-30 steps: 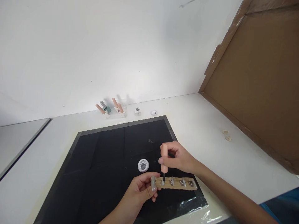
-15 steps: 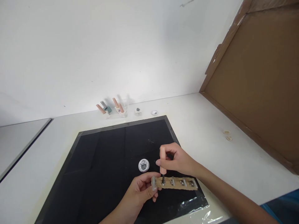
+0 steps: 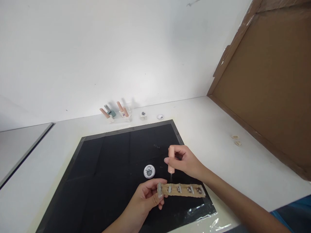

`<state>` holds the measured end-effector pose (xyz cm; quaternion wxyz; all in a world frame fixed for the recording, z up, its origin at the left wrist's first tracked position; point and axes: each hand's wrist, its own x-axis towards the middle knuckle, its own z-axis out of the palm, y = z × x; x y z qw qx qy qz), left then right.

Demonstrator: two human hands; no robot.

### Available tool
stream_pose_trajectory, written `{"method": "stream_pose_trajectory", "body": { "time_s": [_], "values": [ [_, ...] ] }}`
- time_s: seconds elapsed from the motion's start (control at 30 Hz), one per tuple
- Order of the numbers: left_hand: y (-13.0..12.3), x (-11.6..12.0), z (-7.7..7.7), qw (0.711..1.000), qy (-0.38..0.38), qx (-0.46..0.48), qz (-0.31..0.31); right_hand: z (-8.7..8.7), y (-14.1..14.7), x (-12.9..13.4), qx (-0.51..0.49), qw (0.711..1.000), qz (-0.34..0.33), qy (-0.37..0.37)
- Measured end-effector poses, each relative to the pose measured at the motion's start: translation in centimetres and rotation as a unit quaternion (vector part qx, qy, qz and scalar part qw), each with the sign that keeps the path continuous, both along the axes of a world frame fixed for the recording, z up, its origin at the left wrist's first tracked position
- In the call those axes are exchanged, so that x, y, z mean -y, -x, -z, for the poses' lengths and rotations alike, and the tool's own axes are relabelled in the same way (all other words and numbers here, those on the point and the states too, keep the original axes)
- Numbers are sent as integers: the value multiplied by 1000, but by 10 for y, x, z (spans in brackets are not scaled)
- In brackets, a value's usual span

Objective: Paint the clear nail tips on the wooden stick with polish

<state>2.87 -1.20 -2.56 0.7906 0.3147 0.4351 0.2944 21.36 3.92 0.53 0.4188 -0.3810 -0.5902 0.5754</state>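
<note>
White wall (image 3: 121, 58) is rising behind a white table (image 3: 209, 129), with brown cardboard (image 3: 267, 77) standing at the right and a black mat (image 3: 111, 165) covering part of the tabletop. Over the mat's near right part, the left hand (image 3: 150, 195) is gripping one end of a tan strip (image 3: 184, 191) bearing a row of shiny pieces (image 3: 179, 188), while the right hand (image 3: 184, 161) is pinching a pink-handled brush (image 3: 171, 167), its tip pointing down just clear of the strip. Small bottles (image 3: 125, 113) are standing near the wall; a round dish (image 3: 149, 171) is lying on the mat.
</note>
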Motion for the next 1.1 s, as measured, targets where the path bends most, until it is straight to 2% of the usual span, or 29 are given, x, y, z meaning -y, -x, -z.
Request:
{"method": "stream_pose_trajectory", "body": {
  "time_s": [0.07, 0.23, 0.47, 0.6, 0.73, 0.93, 1.1],
  "values": [
    [0, 0, 1, 1000, -3, 3, -1, 0, 0, 0, -20, 1000, -9, -6],
    [-1, -1, -2, 1000, -15, 9, 10, -1, 1, 3, -18, 996, -89, 19],
    [0, 1, -2, 1000, 7, -6, 3, 2, 0, -1, 10, 999, -19, 34],
    [-1, 0, -3, 1000, 0, -1, 6, 3, 0, -1, -13, 998, -50, 24],
    [-2, -1, -5, 1000, -7, -4, 17, 2, 1, 1, -10, 994, -94, 48],
    [0, 0, -2, 1000, 6, -7, 4, 1, 0, -2, 15, 999, -25, 42],
    [-1, -1, -3, 1000, -8, -1, 16, -2, -2, 1, -8, 993, -101, 53]
  ]
}}
